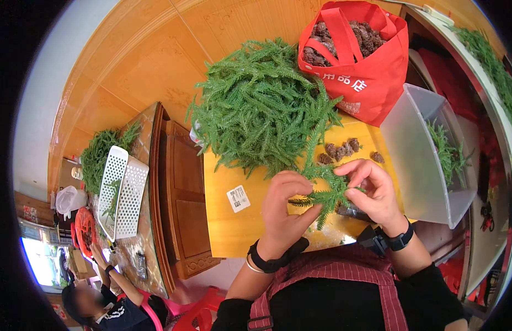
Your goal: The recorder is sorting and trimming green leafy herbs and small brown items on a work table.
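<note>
Between my two hands is a green artificial pine sprig (329, 194) with several needled branches. My left hand (289, 207) has thumb and fingers closed around its left side. My right hand (372, 190) pinches the sprig's right side between thumb and fingertips. Just beyond lie several small brown pine cones (337, 151) on the yellow table (225, 220). A large heap of green pine sprigs (261, 105) covers the table's far left part. Partly hidden under my right hand is a dark object (352, 213) that I cannot make out.
A red bag (372, 83) full of pine cones stands at the back. To the right is a clear plastic bin (416, 160) with some sprigs. Over on the left, a white perforated basket (129, 190) sits on another table, where another person (110, 303) reaches toward a red basket (84, 231).
</note>
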Demonstrator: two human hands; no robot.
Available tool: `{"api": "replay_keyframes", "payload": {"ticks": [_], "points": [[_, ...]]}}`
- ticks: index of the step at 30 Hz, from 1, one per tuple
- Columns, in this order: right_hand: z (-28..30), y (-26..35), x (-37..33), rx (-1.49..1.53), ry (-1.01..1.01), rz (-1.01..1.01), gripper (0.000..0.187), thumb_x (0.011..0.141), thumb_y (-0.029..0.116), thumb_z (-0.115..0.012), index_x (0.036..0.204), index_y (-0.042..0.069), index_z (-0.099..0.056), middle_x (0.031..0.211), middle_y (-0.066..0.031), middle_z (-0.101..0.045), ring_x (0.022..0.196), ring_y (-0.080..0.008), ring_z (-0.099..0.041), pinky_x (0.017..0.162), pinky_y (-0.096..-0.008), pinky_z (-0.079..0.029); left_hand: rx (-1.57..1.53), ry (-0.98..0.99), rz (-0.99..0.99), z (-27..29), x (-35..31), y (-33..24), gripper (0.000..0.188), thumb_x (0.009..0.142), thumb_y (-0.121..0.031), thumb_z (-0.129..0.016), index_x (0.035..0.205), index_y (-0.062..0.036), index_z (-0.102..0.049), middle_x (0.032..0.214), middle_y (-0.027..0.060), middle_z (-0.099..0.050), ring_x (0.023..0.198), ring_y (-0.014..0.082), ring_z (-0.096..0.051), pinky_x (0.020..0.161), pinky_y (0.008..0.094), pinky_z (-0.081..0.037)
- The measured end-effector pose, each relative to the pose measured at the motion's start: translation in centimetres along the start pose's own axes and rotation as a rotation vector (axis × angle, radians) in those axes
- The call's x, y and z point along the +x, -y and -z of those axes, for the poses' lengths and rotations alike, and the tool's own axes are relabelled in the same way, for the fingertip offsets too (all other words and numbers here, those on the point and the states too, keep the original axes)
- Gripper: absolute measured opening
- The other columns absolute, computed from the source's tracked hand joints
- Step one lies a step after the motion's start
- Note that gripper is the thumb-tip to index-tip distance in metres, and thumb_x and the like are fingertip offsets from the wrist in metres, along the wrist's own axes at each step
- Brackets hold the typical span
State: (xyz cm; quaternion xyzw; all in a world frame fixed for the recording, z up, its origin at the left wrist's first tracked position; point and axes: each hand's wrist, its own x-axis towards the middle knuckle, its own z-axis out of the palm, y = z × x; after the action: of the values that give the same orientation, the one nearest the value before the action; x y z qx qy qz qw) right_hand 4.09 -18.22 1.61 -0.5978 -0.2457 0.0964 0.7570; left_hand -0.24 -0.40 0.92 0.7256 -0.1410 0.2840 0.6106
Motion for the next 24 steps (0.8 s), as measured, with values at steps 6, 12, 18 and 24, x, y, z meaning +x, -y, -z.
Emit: {"api": "replay_keyframes", "payload": {"ticks": [6, 12, 18, 24], "points": [[0.1, -0.1, 0.0, 0.017, 0.007, -0.002, 0.011, 0.077, 0.003, -0.059, 0.081, 0.006, -0.049, 0.1, -0.0122, -0.056, 0.095, -0.0161, -0.051, 0.085, -0.0296, -0.039, 0.244, 0.155, -0.15, 0.7, 0.6, 0.0, 0.026, 0.061, 0.006, -0.069, 0.084, -0.0022, -0.059, 0.086, 0.0076, -0.052, 0.082, 0.0231, -0.053, 0.073, 0.0323, -0.044], [-0.3, 0.3, -0.1, -0.049, 0.016, -0.061, 0.01, 0.081, 0.003, -0.057, 0.086, 0.003, -0.048, 0.094, -0.0107, -0.056, 0.081, -0.0133, -0.056, 0.069, -0.0235, -0.047, 0.083, 0.192, 0.164, 0.6, 0.2, -0.6, 0.017, 0.074, 0.002, -0.063, 0.09, 0.0011, -0.059, 0.088, 0.0068, -0.051, 0.082, 0.0169, -0.051, 0.071, 0.0261, -0.042], [-0.7, 0.6, -0.1, -0.036, -0.07, -0.241, 0.008, 0.085, 0.004, -0.053, 0.089, 0.001, -0.046, 0.082, -0.007, -0.054, 0.06, -0.0107, -0.059, 0.051, -0.0187, -0.048, -0.158, 0.227, 0.384, 0.5, 0.2, -0.2, 0.013, 0.086, -0.004, -0.052, 0.096, 0.0026, -0.056, 0.088, 0.0049, -0.05, 0.082, 0.0125, -0.048, 0.069, 0.0224, -0.04], [-0.6, 0.6, 0.0, 0.017, -0.088, -0.297, 0.007, 0.087, 0.004, -0.052, 0.089, 0.002, -0.045, 0.076, -0.0027, -0.051, 0.055, -0.0079, -0.058, 0.048, -0.0181, -0.046, -0.29, 0.356, 0.559, 1.2, 0.1, 1.1, 0.016, 0.089, -0.003, -0.044, 0.094, 0.0054, -0.056, 0.09, 0.0057, -0.05, 0.082, 0.0128, -0.049, 0.075, 0.0235, -0.039]]}}
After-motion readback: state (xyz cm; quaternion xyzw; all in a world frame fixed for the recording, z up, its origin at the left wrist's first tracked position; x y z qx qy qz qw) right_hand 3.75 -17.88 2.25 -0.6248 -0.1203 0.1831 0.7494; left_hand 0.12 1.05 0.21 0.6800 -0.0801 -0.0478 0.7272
